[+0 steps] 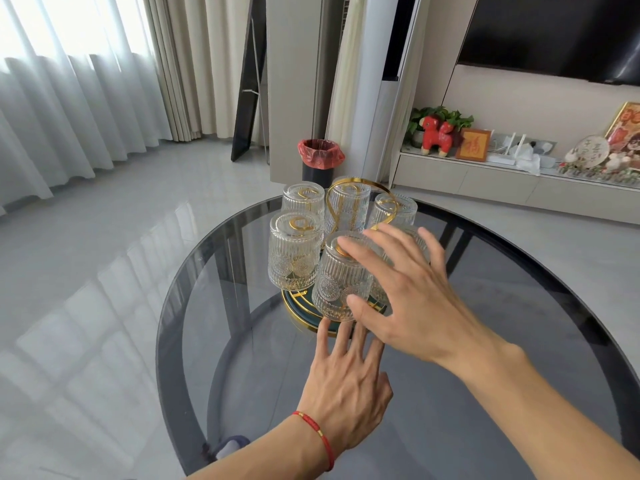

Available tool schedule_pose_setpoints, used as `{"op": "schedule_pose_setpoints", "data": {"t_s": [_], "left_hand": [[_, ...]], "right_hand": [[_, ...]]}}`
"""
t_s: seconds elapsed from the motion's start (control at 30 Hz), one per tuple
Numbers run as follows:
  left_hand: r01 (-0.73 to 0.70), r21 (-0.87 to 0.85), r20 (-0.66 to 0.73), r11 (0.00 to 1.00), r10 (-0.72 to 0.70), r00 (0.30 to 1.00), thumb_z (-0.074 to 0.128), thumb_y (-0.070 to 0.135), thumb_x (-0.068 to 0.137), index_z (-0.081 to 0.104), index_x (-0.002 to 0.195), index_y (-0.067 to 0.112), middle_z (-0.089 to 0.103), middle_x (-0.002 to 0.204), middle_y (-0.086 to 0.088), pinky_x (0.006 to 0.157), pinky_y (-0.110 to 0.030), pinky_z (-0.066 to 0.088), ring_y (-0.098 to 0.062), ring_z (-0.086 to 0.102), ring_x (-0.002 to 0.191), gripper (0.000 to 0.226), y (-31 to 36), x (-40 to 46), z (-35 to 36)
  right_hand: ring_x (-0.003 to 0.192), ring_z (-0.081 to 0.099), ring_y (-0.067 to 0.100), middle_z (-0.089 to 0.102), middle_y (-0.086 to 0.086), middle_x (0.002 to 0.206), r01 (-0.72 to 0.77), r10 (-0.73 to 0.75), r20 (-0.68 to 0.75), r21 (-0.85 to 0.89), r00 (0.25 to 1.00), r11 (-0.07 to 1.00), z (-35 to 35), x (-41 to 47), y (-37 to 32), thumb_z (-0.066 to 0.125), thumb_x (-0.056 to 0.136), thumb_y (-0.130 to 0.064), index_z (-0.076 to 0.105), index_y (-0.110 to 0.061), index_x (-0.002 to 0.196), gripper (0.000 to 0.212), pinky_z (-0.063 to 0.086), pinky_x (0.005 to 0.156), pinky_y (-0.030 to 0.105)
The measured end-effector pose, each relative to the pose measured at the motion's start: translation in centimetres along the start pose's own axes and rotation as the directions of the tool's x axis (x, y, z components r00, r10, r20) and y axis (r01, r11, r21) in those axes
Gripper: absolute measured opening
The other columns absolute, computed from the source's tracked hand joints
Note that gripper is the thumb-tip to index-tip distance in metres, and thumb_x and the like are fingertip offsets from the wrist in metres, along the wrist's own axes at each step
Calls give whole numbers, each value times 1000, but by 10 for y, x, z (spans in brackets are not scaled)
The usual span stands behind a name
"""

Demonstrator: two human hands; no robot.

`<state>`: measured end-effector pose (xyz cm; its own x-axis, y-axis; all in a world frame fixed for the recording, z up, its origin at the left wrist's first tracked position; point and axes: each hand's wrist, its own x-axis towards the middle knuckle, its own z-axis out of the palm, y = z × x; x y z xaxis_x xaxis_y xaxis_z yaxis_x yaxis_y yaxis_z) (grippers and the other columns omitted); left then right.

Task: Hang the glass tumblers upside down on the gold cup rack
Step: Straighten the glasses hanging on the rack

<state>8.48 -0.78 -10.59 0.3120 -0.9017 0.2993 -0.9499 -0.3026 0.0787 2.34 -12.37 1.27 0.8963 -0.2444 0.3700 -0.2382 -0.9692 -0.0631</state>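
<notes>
The gold cup rack (360,186) with its looped handle stands on a round dark tray with a gold rim (297,315). Several ribbed glass tumblers hang upside down on its pegs. The nearest tumbler (337,282) sits inverted at the front. My right hand (405,289) is spread over this tumbler, index finger on its upturned base and thumb against its lower side, fingers apart. My left hand (346,382), with a red string on the wrist, lies flat with its fingertips at the tray's front rim. Another tumbler (294,251) hangs at the left.
The rack stands on a round smoked-glass table (502,358) whose edge curves close on the left. A black bin with a red liner (320,161) is behind it on the grey floor. A low cabinet with ornaments (502,168) runs along the right wall.
</notes>
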Motion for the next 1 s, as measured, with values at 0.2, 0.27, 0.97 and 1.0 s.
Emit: {"op": "schedule_pose_setpoints", "data": {"t_s": [0.2, 0.27, 0.97, 1.0], "left_hand": [[6, -12, 17, 1000, -6, 1000, 38, 40, 95, 37, 150, 13, 39, 157, -19, 117, -65, 19, -41, 32, 143, 62, 1, 0, -1], [6, -16, 20, 1000, -6, 1000, 38, 40, 95, 37, 151, 13, 39, 157, -18, 117, -64, 20, -40, 33, 143, 62, 1, 0, -1], [4, -22, -24, 1000, -5, 1000, 44, 38, 93, 42, 147, 12, 47, 150, -18, 115, -63, 26, -39, 42, 135, 60, 2, 0, 2], [3, -20, -30, 1000, -3, 1000, 45, 37, 92, 43, 146, 12, 48, 149, -18, 114, -63, 27, -39, 43, 134, 60, 2, 0, 2]], "right_hand": [[155, 26, 21, 46, 5, 158, 47, -46, -10, 92, 999, 995, -6, -1, -1, 52, 91, -48, 44, -37, 155, 66, 6, 126, 54], [155, 27, 21, 46, 6, 157, 53, -52, -15, 102, 999, 993, -7, -2, -1, 56, 91, -44, 46, -36, 154, 65, 9, 126, 53], [154, 34, 17, 49, -2, 160, 140, -138, -36, 35, 990, 990, -9, -3, -4, 57, 89, -21, 49, -22, 153, 65, 15, 125, 55], [154, 35, 17, 49, -2, 160, 141, -140, -36, 25, 989, 990, -8, -3, -5, 57, 88, -20, 50, -21, 153, 66, 15, 125, 55]]}}
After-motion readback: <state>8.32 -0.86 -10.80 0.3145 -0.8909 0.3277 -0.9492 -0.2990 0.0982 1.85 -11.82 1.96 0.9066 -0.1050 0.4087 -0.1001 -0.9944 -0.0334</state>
